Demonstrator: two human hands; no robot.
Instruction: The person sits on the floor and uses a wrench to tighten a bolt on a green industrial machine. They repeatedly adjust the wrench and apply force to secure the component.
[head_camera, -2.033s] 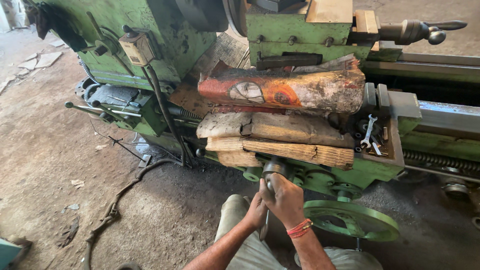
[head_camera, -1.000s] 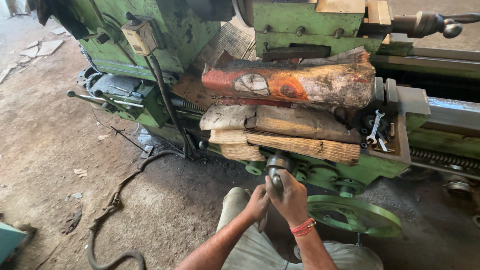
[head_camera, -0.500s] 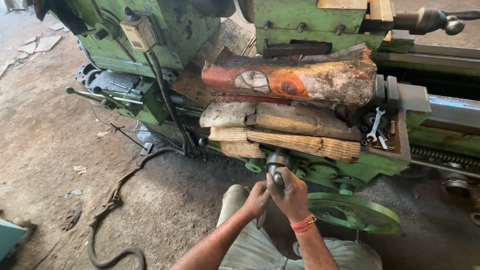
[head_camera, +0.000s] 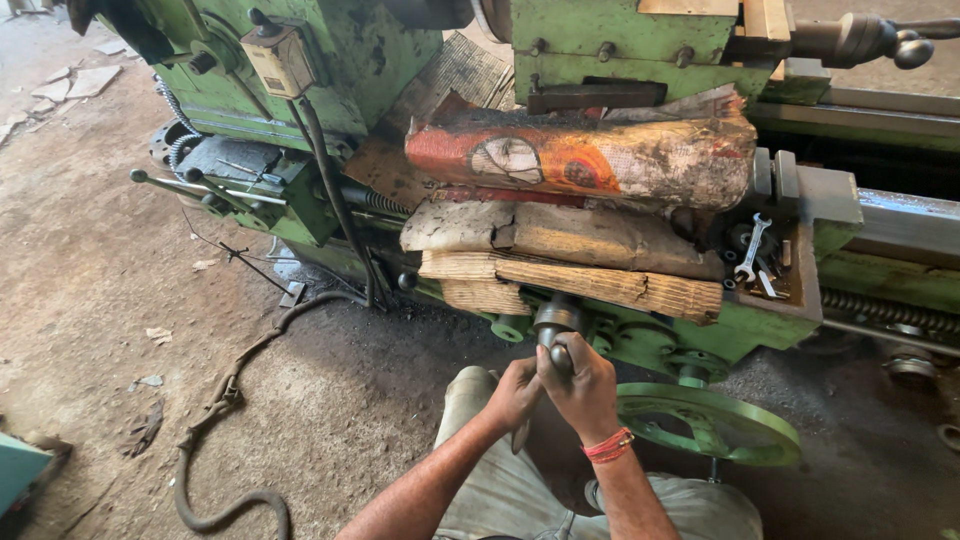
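Both my hands are wrapped round a dark metal crank handle (head_camera: 556, 332) on the front of a green lathe (head_camera: 640, 40). My right hand (head_camera: 580, 385), with a red thread band at the wrist, grips the handle from above. My left hand (head_camera: 512, 392) clasps it from the left and below. Just over the handle, folded cardboard and sacking (head_camera: 570, 262) lie across the carriage. A rolled, dirty orange sack (head_camera: 590, 155) sits higher up.
A large green handwheel (head_camera: 705, 425) hangs to the right of my hands. Spanners (head_camera: 752, 250) lie in a tray on the carriage. A thick cable (head_camera: 230, 395) snakes over the dirt floor at left. Levers (head_camera: 195, 185) stick out from the machine's left end.
The view has drifted slightly; my hands stay clasped on the handle, shifting a little with it. Nothing is taken or let go.
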